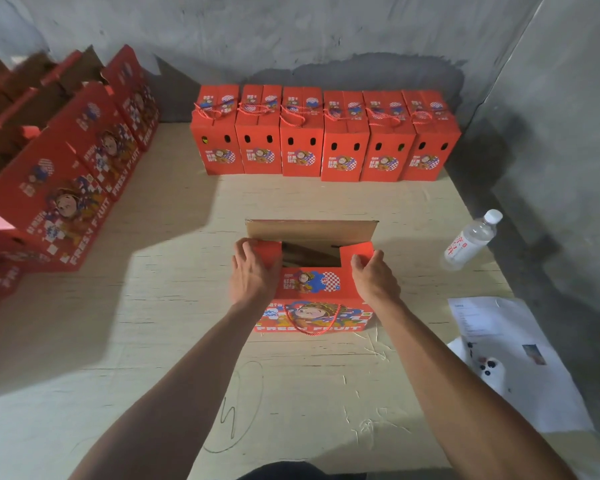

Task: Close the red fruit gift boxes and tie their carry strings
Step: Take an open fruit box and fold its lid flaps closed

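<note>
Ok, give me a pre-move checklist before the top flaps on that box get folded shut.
1. Left hand grips the left flap: ok.
2. Right hand grips the right flap: ok.
3. Open box stands upright on the table: ok.
4. Back flap up, out of the way: ok.
5. Carry string hangs outside the front: ok.
6. Contents sit below the rim: cannot tell.

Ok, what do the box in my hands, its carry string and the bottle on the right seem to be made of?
The open box: printed cardboard, seemingly corrugated; its inner flap shows plain brown, the outside is matte red.
The carry string: likely twisted red cord, judging by its spiral look.
The bottle: clear plastic, see-through, with a white cap and printed label.
</note>
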The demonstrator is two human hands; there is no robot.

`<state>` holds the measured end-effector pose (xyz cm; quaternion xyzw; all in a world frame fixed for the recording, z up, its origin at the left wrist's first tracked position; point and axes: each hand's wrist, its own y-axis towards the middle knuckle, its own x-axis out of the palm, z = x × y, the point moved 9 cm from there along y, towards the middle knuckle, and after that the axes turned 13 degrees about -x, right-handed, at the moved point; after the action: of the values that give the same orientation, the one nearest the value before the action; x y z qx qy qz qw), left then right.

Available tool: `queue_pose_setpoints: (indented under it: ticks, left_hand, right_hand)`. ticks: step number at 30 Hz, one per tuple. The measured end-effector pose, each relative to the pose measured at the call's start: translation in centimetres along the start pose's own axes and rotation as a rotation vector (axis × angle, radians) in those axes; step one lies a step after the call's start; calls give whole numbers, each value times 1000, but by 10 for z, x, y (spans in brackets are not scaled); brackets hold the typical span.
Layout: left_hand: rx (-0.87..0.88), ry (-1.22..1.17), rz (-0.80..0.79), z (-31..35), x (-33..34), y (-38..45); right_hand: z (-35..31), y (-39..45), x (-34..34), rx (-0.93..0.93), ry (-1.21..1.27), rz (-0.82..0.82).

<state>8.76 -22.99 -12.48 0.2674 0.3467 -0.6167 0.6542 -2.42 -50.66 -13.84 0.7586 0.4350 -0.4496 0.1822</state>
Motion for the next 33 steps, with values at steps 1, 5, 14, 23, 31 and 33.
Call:
queue_pose_setpoints:
  ticks: [1,5,14,23,31,33]
  left_hand:
    - [-35,-3,3,0,-1,0]
    - [-199,12,-23,-2,-1,1]
    - [-254,-23,6,3,-1,-3]
    - [-326,-466,174,-13,-20,-3]
    - [-353,-630,215,-20,-33,-9]
    - [-123,-436,211,0,-30,-16]
  right_hand:
    - [0,2,1,22,13,-30]
    - [-16,10,-1,88,-27,-77]
    - [-26,18,0,110,-17,-10]
    - [6,2,-36,84,672,541]
    - [18,-6,-36,191,872,652]
    - [12,-7,-38,101,771,655]
